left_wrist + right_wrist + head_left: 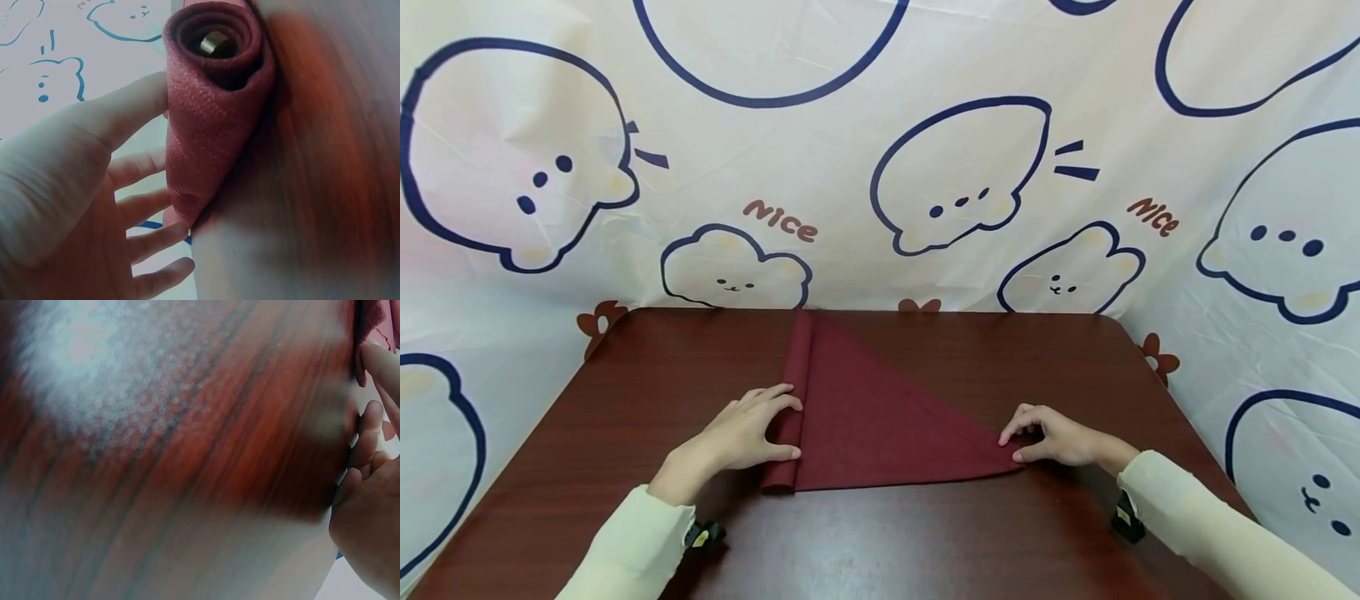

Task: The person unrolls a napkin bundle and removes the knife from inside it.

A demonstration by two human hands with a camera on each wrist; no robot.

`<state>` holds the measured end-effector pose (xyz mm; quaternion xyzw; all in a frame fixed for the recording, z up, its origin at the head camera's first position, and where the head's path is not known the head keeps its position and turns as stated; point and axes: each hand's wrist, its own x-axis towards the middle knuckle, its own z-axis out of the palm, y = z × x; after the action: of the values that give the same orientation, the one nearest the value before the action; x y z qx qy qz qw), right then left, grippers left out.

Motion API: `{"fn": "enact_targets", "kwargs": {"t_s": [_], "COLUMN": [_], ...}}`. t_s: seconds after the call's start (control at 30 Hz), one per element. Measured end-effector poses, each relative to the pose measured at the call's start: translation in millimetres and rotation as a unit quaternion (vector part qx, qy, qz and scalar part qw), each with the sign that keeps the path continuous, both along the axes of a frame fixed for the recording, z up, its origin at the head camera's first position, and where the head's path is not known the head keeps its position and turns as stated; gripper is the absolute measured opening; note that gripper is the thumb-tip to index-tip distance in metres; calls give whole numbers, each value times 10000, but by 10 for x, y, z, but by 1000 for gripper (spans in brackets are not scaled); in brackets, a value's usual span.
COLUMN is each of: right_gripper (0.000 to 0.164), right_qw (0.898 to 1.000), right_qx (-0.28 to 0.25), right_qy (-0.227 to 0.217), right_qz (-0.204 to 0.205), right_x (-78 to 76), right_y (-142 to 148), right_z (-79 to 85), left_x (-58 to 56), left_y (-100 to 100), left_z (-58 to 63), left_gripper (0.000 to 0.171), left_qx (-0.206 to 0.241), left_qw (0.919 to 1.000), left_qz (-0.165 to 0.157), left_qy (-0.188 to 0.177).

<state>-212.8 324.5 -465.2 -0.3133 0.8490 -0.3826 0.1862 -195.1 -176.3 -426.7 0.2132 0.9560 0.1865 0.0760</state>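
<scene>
A dark red cloth [880,417] lies on the table, its left side rolled into a tube and its flat part tapering to a corner at the right. My left hand [741,433] rests on the roll [796,358], fingertips and thumb along it. In the left wrist view those fingers are nearly straight against the roll. A gold-coloured metal piece [215,44] shows inside the roll's open end; the rest of it is hidden. At the cloth's right corner, my right hand [1056,437] pinches the fabric between thumb and forefinger. Only a bit of that corner [373,325] appears in the right wrist view.
The dark brown wooden table [925,542] has a glossy top and rounded far corners. A white curtain [850,183] with cartoon drawings hangs behind it and along both sides. Dark wrist devices [703,535] sit at both cream sleeves.
</scene>
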Motion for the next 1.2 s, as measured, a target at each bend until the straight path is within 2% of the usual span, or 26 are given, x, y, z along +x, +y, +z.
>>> {"fn": "enact_targets", "kwargs": {"t_s": [0.2,0.53,0.9,1.2], "right_gripper": [20,19,19,19], "right_qw": [10000,9999,10000,10000], "right_qx": [10,24,-30,16], "right_qy": [36,153,66,33], "right_qz": [-3,21,51,39], "right_x": [-3,-25,-1,-3], "right_y": [8,10,29,27], "right_z": [-7,-20,-28,-42], "left_x": [-9,-17,-44,-43], "left_y": [-55,-133,-192,-196], "left_z": [-33,-20,-81,-75], "left_gripper": [56,55,60,60], "left_qx": [111,335,629,684], "left_qw": [9999,9990,9967,9955], "left_qz": [2,-26,-20,-83], "left_qy": [-95,-294,-510,-654]}}
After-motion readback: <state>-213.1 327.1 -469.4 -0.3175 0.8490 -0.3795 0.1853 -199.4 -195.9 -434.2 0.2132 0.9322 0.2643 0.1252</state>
